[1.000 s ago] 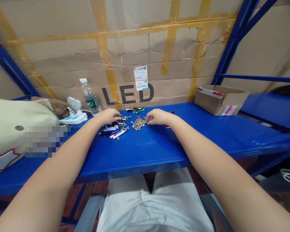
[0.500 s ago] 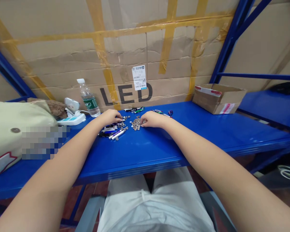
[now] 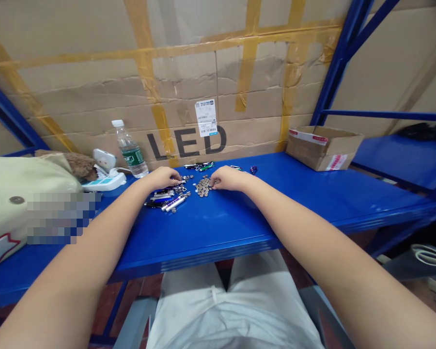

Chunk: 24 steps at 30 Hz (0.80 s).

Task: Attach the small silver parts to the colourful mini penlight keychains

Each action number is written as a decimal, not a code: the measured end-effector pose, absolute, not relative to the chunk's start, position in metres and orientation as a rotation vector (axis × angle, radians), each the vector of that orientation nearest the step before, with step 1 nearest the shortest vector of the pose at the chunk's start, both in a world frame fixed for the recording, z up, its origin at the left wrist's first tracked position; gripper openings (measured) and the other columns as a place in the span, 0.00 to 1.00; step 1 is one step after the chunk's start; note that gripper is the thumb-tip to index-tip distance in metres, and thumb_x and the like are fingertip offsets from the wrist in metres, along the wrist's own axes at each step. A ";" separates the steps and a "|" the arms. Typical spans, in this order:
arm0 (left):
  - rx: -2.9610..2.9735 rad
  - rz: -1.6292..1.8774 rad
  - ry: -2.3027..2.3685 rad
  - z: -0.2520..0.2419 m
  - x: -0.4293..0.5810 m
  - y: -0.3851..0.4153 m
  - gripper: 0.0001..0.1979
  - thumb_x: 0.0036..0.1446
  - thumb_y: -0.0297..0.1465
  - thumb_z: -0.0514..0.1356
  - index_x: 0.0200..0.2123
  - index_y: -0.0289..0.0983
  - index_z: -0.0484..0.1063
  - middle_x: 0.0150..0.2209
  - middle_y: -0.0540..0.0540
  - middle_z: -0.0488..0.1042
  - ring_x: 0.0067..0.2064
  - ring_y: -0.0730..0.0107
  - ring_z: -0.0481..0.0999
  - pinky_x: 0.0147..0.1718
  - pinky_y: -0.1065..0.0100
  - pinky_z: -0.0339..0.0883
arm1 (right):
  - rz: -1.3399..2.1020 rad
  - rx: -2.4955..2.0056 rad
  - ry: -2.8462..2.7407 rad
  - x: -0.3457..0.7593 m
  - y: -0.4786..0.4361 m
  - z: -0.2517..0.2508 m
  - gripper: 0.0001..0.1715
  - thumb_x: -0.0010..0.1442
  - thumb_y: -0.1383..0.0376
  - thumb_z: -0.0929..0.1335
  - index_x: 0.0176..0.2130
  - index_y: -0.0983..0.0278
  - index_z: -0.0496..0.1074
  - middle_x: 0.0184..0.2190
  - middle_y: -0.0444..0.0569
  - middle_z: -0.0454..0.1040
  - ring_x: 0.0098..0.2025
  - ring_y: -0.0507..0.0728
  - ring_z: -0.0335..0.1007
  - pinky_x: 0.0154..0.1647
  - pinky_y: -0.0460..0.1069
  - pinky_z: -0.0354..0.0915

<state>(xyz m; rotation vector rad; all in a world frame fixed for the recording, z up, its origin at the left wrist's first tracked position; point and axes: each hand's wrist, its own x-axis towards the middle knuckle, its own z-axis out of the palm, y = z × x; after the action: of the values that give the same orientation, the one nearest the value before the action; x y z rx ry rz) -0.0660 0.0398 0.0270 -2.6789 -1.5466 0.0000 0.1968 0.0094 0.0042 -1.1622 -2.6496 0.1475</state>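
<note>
My left hand [image 3: 164, 176] rests knuckles-up on the blue shelf [image 3: 218, 220], fingers curled down at the back of a cluster of small keychain flashlights [image 3: 167, 199]. What they grip is hidden. My right hand [image 3: 228, 177] lies to the right, with its fingertips pinched together at the right edge of a heap of small round silver pieces [image 3: 202, 187]. Whether a piece sits in the pinch is too small to tell. The two hands are about a hand's width apart.
More small flashlights [image 3: 200, 166] lie behind the heap, against a taped cardboard wall marked LED. A water bottle [image 3: 129, 148], a white power strip [image 3: 103, 182] and a cream bag [image 3: 14, 203] stand at left. An open cardboard box [image 3: 323, 148] sits at right.
My right hand has slid left, from beside the heap to its right edge, and its fingers have closed into a pinch. My left hand has barely moved. The camera has drifted slightly right.
</note>
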 end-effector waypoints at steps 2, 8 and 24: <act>-2.680 -0.017 -1.535 0.027 -0.067 0.040 0.15 0.53 0.38 0.55 0.39 0.39 0.76 0.42 0.44 0.78 0.42 0.61 0.75 0.41 0.66 0.65 | 0.168 -1.174 -2.646 0.197 0.008 0.006 0.09 0.53 0.68 0.69 0.36 0.64 0.78 0.38 0.49 0.79 0.39 0.54 0.73 0.39 0.46 0.63; -2.653 -0.226 -1.465 0.033 -0.062 0.033 0.15 0.55 0.39 0.54 0.38 0.37 0.76 0.41 0.44 0.78 0.43 0.62 0.74 0.42 0.66 0.65 | 0.099 -1.248 -2.689 0.193 0.006 0.008 0.09 0.54 0.68 0.68 0.36 0.65 0.77 0.36 0.50 0.78 0.36 0.55 0.72 0.37 0.46 0.62; -2.810 -0.463 -1.429 0.035 -0.026 0.000 0.14 0.55 0.37 0.55 0.39 0.37 0.74 0.38 0.45 0.78 0.39 0.65 0.75 0.39 0.66 0.66 | -0.086 -1.193 -2.663 0.191 0.005 0.005 0.11 0.57 0.69 0.62 0.31 0.66 0.75 0.33 0.51 0.77 0.30 0.53 0.67 0.31 0.47 0.57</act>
<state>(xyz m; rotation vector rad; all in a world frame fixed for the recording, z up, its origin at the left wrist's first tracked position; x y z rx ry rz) -0.0257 -0.0003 0.0348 -2.8103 -1.4292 -0.4630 0.1906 0.0045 0.0046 -1.1927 -2.6634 -0.0863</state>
